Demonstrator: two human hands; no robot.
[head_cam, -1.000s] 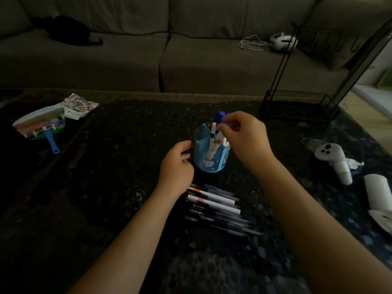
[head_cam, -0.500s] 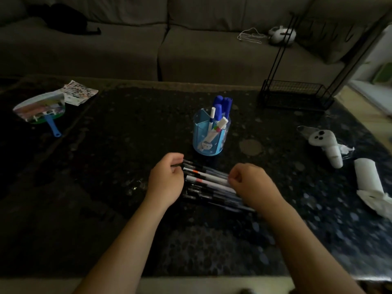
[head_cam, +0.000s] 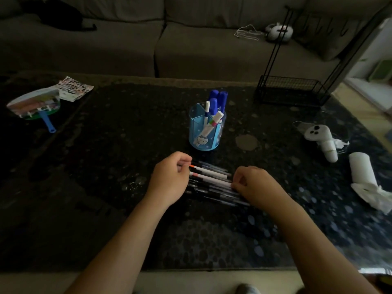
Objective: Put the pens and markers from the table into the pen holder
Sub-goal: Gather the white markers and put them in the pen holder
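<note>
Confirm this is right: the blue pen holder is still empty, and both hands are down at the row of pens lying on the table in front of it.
Not quite. The head view shows the blue pen holder already holds several markers, blue caps sticking up above its rim. The rest stands: the left hand and right hand are both at the row of pens lying on the table in front of it.

Glossy speckled table (head_cam: 127, 128), plastic pen holder (head_cam: 198, 132)

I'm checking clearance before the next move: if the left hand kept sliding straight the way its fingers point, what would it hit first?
The left hand points rightward along the row of pens, whose ends it already touches. Beyond them, it would likely meet the right hand at the pens' other ends.
</note>
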